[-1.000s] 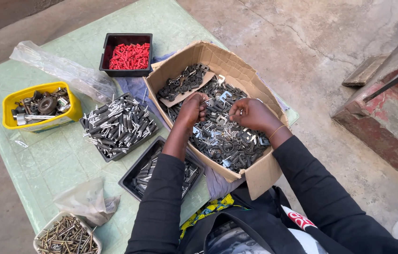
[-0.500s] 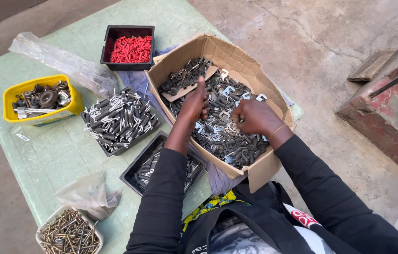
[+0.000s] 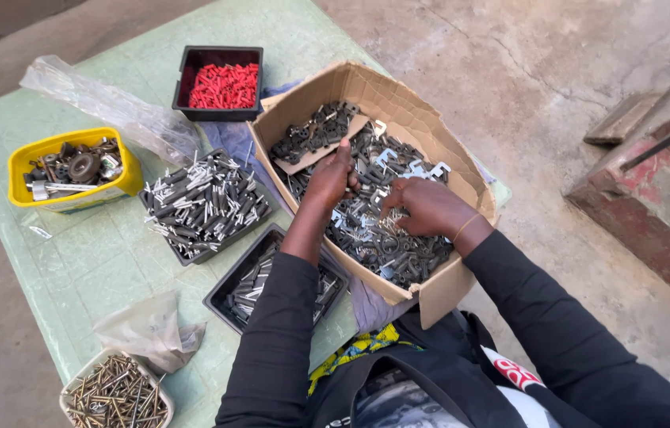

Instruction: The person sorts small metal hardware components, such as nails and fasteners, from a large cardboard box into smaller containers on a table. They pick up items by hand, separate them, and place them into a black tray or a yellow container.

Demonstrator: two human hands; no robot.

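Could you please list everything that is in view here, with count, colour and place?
cardboard box: one, brown, table right, full of grey metal parts
black tray of red plugs: one, table far side
black tray of metal pins: one, centre
black tray: one, under left arm
yellow tub: one, left
tub of screws: one, near left
plastic bags: two, clear
table: one, pale green
left hand: in box
right hand: in box, on parts

Outdoors, daylight: pale green table (image 3: 73, 261) on cracked concrete floor (image 3: 557, 71), w/ red-stained step (image 3: 660, 198) at right.
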